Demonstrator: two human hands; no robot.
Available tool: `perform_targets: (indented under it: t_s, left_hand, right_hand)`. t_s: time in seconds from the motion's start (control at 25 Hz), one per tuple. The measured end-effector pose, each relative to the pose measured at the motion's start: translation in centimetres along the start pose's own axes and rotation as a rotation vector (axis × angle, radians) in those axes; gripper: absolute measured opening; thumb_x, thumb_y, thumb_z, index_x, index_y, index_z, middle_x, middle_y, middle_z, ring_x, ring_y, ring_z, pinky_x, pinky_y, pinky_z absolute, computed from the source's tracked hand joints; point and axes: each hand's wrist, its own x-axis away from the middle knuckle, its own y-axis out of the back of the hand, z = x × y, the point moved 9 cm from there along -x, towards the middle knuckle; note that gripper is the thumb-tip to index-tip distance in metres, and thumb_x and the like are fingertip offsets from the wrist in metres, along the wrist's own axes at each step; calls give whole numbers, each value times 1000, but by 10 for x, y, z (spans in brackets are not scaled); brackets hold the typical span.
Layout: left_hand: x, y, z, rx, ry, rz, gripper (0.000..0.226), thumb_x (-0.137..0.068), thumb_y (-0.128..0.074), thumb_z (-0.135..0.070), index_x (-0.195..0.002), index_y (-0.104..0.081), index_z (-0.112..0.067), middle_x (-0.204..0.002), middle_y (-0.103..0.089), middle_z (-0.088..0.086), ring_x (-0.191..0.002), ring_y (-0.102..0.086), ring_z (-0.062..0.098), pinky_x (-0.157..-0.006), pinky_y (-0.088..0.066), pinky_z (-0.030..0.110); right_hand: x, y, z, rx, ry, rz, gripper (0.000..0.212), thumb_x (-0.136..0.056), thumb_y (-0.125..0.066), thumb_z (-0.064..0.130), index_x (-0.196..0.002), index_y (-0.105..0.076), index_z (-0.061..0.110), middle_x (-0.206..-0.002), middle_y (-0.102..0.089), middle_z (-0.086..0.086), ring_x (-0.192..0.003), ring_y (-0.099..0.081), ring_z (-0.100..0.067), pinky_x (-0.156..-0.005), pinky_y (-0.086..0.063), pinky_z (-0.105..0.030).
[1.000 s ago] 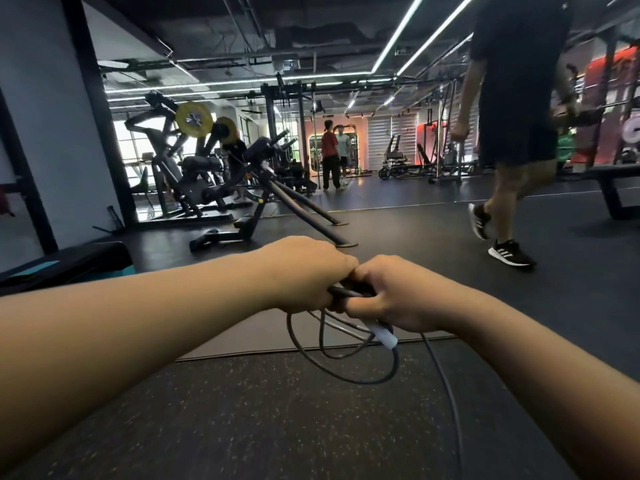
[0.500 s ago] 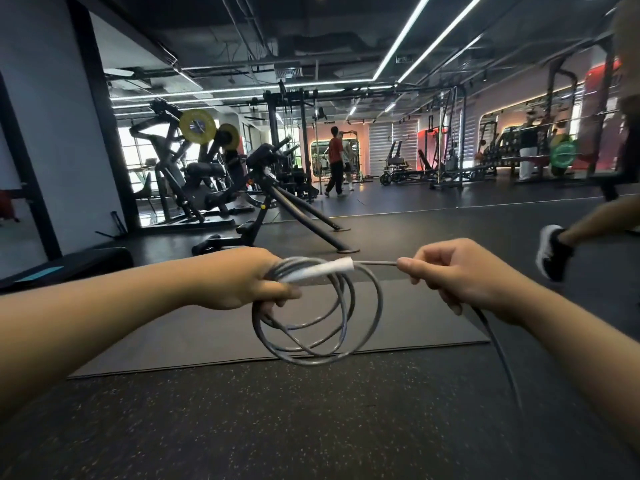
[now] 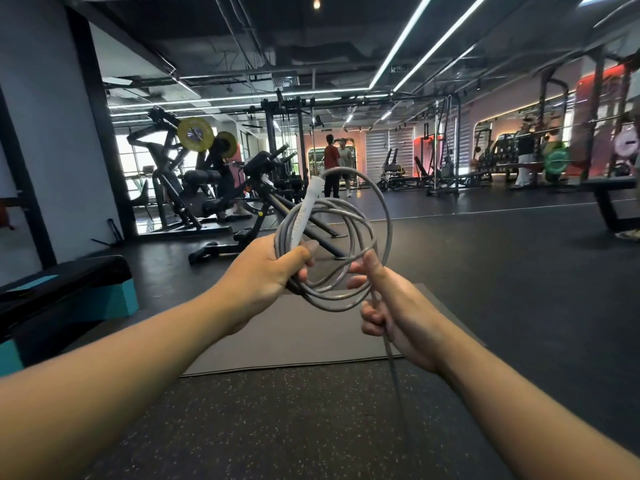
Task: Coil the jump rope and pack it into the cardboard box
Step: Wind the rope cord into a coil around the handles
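Note:
A grey jump rope [image 3: 349,293] hangs in several loops in front of me. My left hand [image 3: 266,271] grips the bundle of loops together with the white handle [image 3: 306,211], which points up and away. My right hand [image 3: 391,306] pinches the rope at the right side of the coil, and the loose end runs down through its fingers toward the floor. A larger loop arcs above the coil. No cardboard box is in view.
A grey mat [image 3: 298,341] lies on the black speckled floor below my hands. A black and teal bench [image 3: 69,296] stands at the left. Weight machines [image 3: 194,188] fill the back left; racks [image 3: 554,161] line the right. Two people [image 3: 337,168] stand far off.
My right hand came back in from the right to the coil, laying on another loop. The coil and the handle tilted upward. The person walking by on the right has left the view.

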Motion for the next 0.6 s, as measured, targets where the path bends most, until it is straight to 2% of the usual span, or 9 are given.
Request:
perform_targets:
  t_s: [0.08,0.12,0.2,0.28,0.4,0.48,0.6]
  left_hand:
    - [1,1,4,-19,-5,-119,28,-101,-61,-29,-79,-66,-11,-53,-60,-7,-53,-57,5,-58,-52,22]
    - [2,3,8,-25,-5,-188,29,-100,-61,-30,-78,-66,-12,-54,-61,-6,-51,-56,5,-60,-52,27]
    - [6,5,12,3,7,-301,29,-100,-61,-29,-78,-66,-11,-54,-62,-6,-49,-56,5,-64,-53,35]
    - [8,1,10,35,0,-351,29,-100,-61,-29,-79,-66,-10,-52,-62,-7,-49,-58,5,-63,-53,36]
    - [12,-8,6,131,18,-379,28,-100,-60,-29,-79,-66,-12,-51,-64,-10,-54,-62,7,-66,-54,35]
    - [16,-12,8,209,65,-417,31,-100,-59,-32,-77,-66,-14,-51,-63,-9,-56,-64,7,-67,-53,32]
    - [22,-25,14,372,176,-484,36,-99,-60,-39,-73,-63,-15,-49,-62,-9,-48,-61,2,-62,-47,28]
  right_hand:
    - [-2,-11,1,-89,-3,-17,89,-61,-71,82,-124,-63,20,-113,-61,-6,-52,-31,-8,-48,-29,-24]
    - [-2,-14,2,-90,4,-34,87,-65,-69,82,-126,-63,21,-113,-62,-6,-52,-31,-8,-48,-29,-24]
    - [0,-17,3,-41,24,-92,81,-66,-68,83,-121,-65,24,-100,-61,-2,-53,-30,-6,-48,-27,-24]
    - [2,-18,-1,2,16,-180,58,-71,-73,71,-107,-68,26,-83,-63,6,-51,-33,-4,-45,-27,-23]
    - [1,-19,-8,-79,14,-283,22,-87,-74,45,-88,-74,23,-86,-75,-1,-46,-37,-7,-43,-29,-26]
    - [0,-20,-10,-127,15,-320,22,-90,-71,39,-74,-76,25,-85,-78,-1,-43,-40,-8,-44,-33,-27]
    - [-2,-23,-16,-240,-9,-348,18,-87,-74,38,-76,-77,24,-67,-70,3,-52,-42,-13,-49,-34,-29]
